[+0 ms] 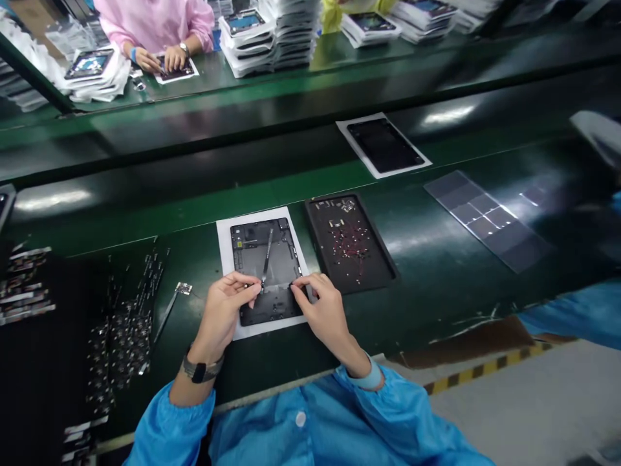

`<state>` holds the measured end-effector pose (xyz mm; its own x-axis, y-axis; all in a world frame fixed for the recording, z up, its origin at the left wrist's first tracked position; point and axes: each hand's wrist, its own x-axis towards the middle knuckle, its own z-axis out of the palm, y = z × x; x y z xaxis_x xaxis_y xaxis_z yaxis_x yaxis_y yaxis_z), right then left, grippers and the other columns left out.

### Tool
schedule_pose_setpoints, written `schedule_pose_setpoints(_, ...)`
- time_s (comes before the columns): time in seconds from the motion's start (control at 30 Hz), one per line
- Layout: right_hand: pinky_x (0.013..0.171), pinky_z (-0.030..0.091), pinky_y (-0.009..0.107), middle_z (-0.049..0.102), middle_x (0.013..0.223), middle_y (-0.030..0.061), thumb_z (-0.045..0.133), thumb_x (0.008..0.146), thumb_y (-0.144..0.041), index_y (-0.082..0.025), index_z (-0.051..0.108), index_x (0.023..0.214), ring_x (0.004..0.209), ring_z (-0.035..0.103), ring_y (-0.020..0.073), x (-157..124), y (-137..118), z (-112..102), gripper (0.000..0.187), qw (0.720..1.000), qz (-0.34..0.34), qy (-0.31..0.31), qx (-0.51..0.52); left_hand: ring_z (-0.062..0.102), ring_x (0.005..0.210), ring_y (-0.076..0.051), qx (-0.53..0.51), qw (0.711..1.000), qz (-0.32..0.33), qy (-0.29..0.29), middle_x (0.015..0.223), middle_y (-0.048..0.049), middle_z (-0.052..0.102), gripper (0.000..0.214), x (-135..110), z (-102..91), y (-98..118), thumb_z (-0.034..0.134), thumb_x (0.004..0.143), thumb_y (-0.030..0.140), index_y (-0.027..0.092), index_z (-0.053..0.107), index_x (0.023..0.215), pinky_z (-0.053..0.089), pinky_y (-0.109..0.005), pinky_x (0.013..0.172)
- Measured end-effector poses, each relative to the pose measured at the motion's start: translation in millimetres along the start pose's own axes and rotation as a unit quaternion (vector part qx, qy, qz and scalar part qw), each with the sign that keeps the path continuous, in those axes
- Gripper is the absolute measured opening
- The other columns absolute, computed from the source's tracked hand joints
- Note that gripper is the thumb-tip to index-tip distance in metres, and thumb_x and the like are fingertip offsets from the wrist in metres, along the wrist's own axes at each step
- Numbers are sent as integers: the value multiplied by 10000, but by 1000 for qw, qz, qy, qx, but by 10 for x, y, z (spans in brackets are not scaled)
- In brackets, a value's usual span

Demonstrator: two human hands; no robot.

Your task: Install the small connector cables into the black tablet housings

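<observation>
A black tablet back shell (268,249) lies on a white sheet (224,239) on the green bench. A thin grey flex strip (267,254) runs down its middle. My left hand (228,304) pinches at the strip's lower end, fingers closed. At the shell's lower right edge my right hand (320,307) rests, its fingertips pressed together on the shell. Both wrists come out of blue sleeves; the left one wears a watch (200,370).
A black tray (352,243) with small red and metal parts sits right of the shell. Loose flex parts (130,310) lie left. Another tablet on white paper (383,145) rests on the belt. A grey panel (485,217) lies right. Across the belt, a person in pink (155,29) works beside stacked tablets (272,35).
</observation>
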<state>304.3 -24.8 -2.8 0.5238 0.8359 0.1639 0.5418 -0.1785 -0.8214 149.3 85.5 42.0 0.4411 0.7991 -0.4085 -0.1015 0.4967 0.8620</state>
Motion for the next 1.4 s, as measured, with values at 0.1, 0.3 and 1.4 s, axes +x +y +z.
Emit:
schedule_pose_setpoints(0.1,695,482,310,704,835,35,611,874,-219,-213,644,956,683,573,175,-44,15,39,89,996,52,12,70,531,529,-67,-6,1000,0,1,724,-43,694,202,-2,10,-14,863,573,189,120,718,695,407,-197,532)
schedule_pose_setpoints(0.3,709,494,327,725,819,48,644,867,-251,-213,740,947,692,577,185,-48,40,48,130,993,67,-12,98,536,529,-65,-6,1000,-10,-6,737,-42,700,199,14,23,-65,863,589,185,120,719,710,414,-197,537)
schedule_pose_setpoints(1.4,785,471,339,658,788,31,652,850,-250,-205,707,787,820,593,197,28,-35,-252,96,962,84,-194,173,534,551,-81,85,994,-67,-27,694,-31,705,177,-48,187,-222,859,616,224,146,746,729,400,-194,513)
